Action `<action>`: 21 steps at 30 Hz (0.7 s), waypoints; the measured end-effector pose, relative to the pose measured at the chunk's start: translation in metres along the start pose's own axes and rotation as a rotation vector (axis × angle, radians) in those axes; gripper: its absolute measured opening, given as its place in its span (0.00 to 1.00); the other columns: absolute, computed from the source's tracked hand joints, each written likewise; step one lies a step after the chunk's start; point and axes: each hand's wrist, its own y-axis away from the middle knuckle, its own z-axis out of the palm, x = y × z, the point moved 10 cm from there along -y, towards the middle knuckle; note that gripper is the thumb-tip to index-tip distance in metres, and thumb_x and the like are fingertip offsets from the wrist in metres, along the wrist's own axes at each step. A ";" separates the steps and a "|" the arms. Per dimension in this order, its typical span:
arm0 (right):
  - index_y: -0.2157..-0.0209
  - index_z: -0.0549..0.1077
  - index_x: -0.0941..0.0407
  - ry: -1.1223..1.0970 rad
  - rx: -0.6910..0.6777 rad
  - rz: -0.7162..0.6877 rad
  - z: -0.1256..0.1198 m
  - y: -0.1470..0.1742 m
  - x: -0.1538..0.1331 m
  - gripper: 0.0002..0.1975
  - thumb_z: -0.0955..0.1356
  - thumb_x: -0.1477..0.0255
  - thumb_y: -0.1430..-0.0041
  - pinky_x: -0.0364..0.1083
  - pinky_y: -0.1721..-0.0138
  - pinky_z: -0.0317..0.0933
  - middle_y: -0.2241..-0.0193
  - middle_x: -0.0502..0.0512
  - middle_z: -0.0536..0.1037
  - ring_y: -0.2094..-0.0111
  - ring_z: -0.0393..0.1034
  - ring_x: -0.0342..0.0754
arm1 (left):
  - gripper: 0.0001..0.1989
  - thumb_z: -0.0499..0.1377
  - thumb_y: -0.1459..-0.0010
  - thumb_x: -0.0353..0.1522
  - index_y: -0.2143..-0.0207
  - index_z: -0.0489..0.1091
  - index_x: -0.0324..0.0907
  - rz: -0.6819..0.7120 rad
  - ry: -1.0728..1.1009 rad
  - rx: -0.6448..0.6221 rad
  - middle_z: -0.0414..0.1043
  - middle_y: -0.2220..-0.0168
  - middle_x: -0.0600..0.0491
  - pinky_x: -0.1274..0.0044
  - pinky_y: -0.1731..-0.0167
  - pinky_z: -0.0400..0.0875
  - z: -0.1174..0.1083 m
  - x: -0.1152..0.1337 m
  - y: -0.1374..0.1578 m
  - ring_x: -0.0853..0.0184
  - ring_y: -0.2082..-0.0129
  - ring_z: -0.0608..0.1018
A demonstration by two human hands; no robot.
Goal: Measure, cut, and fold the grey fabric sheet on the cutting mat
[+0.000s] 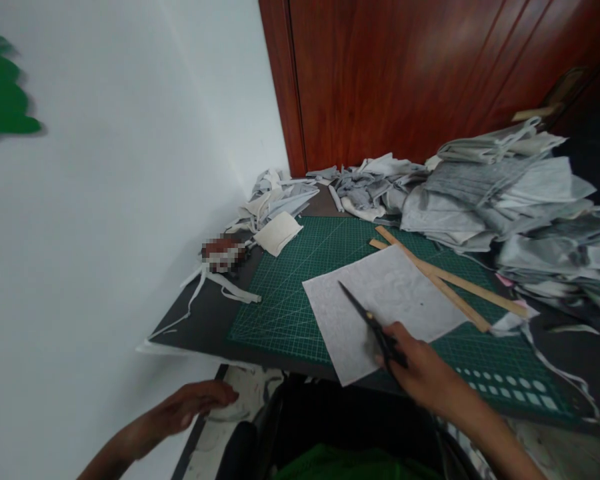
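My right hand (414, 367) is closed around the black handles of a pair of scissors (364, 313). Their blades look closed and point up and to the left, over a light grey square of fabric (380, 287). That fabric lies flat on a green cutting mat (275, 307), its near corner at the table's front edge. Off the table's front left edge hangs my left hand (200, 403), holding nothing, its fingers stretched out and partly bent. Two wooden rulers (460, 283) lie crossed beside the fabric's right side.
Heaped grey fabric pieces (500, 180) cover the back right. Scraps (375, 183) lie along the brown door (405, 87), more strips (235, 290) at the left. A folded cream cloth (279, 233) sits on the mat's far left corner. A white wall (130, 167) borders the table's left.
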 end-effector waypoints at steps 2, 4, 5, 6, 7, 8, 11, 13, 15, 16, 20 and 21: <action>0.51 0.71 0.51 0.009 -0.052 -0.038 0.010 -0.010 -0.011 0.15 0.69 0.69 0.40 0.51 0.61 0.65 0.67 0.53 0.83 0.63 0.79 0.58 | 0.23 0.63 0.40 0.53 0.53 0.80 0.46 0.034 -0.131 -0.064 0.78 0.50 0.43 0.62 0.51 0.73 0.016 0.020 -0.023 0.49 0.51 0.78; 0.46 0.70 0.51 0.012 -0.096 -0.063 0.015 -0.011 -0.017 0.20 0.70 0.69 0.40 0.50 0.60 0.65 0.65 0.53 0.83 0.63 0.79 0.57 | 0.28 0.59 0.39 0.56 0.55 0.80 0.43 0.143 -0.218 -0.111 0.78 0.54 0.42 0.65 0.56 0.75 0.036 0.046 -0.053 0.52 0.56 0.79; 0.44 0.69 0.51 0.011 -0.111 -0.067 0.016 -0.008 -0.017 0.21 0.70 0.68 0.40 0.50 0.60 0.66 0.65 0.54 0.83 0.62 0.79 0.57 | 0.27 0.59 0.37 0.55 0.57 0.80 0.42 0.211 -0.280 -0.100 0.78 0.58 0.43 0.67 0.60 0.75 0.044 0.060 -0.069 0.55 0.60 0.79; 0.43 0.68 0.52 0.008 -0.116 -0.064 0.015 -0.004 -0.015 0.23 0.70 0.67 0.39 0.50 0.60 0.66 0.64 0.54 0.83 0.62 0.79 0.57 | 0.24 0.58 0.34 0.52 0.58 0.80 0.41 0.288 -0.374 -0.049 0.77 0.60 0.44 0.69 0.60 0.75 0.051 0.074 -0.086 0.59 0.62 0.78; 0.41 0.67 0.52 0.003 -0.107 -0.054 0.012 0.002 -0.012 0.24 0.69 0.66 0.38 0.50 0.59 0.67 0.63 0.55 0.83 0.62 0.79 0.56 | 0.21 0.59 0.33 0.48 0.57 0.79 0.40 0.380 -0.500 0.030 0.77 0.59 0.45 0.69 0.58 0.75 0.058 0.088 -0.102 0.60 0.61 0.78; 0.40 0.65 0.52 -0.001 -0.086 -0.038 0.008 0.008 -0.008 0.25 0.69 0.65 0.37 0.51 0.60 0.68 0.63 0.55 0.83 0.62 0.79 0.56 | 0.17 0.59 0.32 0.44 0.55 0.78 0.41 0.464 -0.652 0.095 0.77 0.56 0.44 0.67 0.52 0.74 0.069 0.101 -0.117 0.59 0.56 0.78; 0.36 0.63 0.53 -0.020 -0.010 0.031 -0.008 0.029 0.007 0.30 0.69 0.59 0.36 0.51 0.62 0.71 0.65 0.55 0.82 0.65 0.78 0.55 | 0.19 0.61 0.34 0.36 0.41 0.73 0.45 0.656 -1.102 0.113 0.70 0.38 0.44 0.56 0.34 0.59 0.119 0.118 -0.159 0.52 0.34 0.66; 0.35 0.62 0.52 -0.054 0.016 0.077 -0.016 0.044 0.016 0.32 0.69 0.56 0.36 0.51 0.63 0.73 0.65 0.55 0.81 0.66 0.78 0.55 | 0.27 0.65 0.36 0.38 0.36 0.68 0.48 0.677 -1.307 -0.049 0.62 0.31 0.45 0.53 0.30 0.51 0.151 0.107 -0.183 0.49 0.27 0.55; 0.34 0.61 0.51 -0.111 0.035 0.119 -0.022 0.059 0.023 0.32 0.68 0.54 0.35 0.52 0.60 0.74 0.60 0.58 0.82 0.62 0.79 0.55 | 0.33 0.66 0.38 0.43 0.33 0.65 0.49 0.637 -1.417 -0.128 0.59 0.29 0.47 0.51 0.29 0.48 0.165 0.095 -0.199 0.47 0.26 0.52; 0.34 0.61 0.50 -0.149 0.045 0.134 -0.024 0.067 0.026 0.33 0.68 0.53 0.35 0.53 0.56 0.74 0.55 0.61 0.81 0.57 0.79 0.56 | 0.34 0.66 0.38 0.46 0.33 0.64 0.50 0.609 -1.449 -0.124 0.58 0.29 0.47 0.51 0.29 0.47 0.166 0.091 -0.204 0.47 0.26 0.52; 0.33 0.63 0.47 -0.337 0.016 0.174 -0.014 0.091 0.030 0.35 0.69 0.50 0.37 0.54 0.44 0.69 0.35 0.65 0.70 0.37 0.68 0.61 | 0.32 0.60 0.34 0.48 0.31 0.63 0.49 0.476 -1.524 0.142 0.58 0.29 0.45 0.49 0.30 0.46 0.160 0.084 -0.203 0.45 0.26 0.54; 0.33 0.63 0.47 -0.386 0.004 0.188 -0.009 0.095 0.031 0.35 0.70 0.50 0.37 0.54 0.44 0.70 0.35 0.64 0.70 0.38 0.69 0.61 | 0.32 0.58 0.33 0.49 0.31 0.63 0.47 0.436 -1.535 0.238 0.57 0.29 0.42 0.48 0.30 0.46 0.159 0.083 -0.199 0.43 0.27 0.54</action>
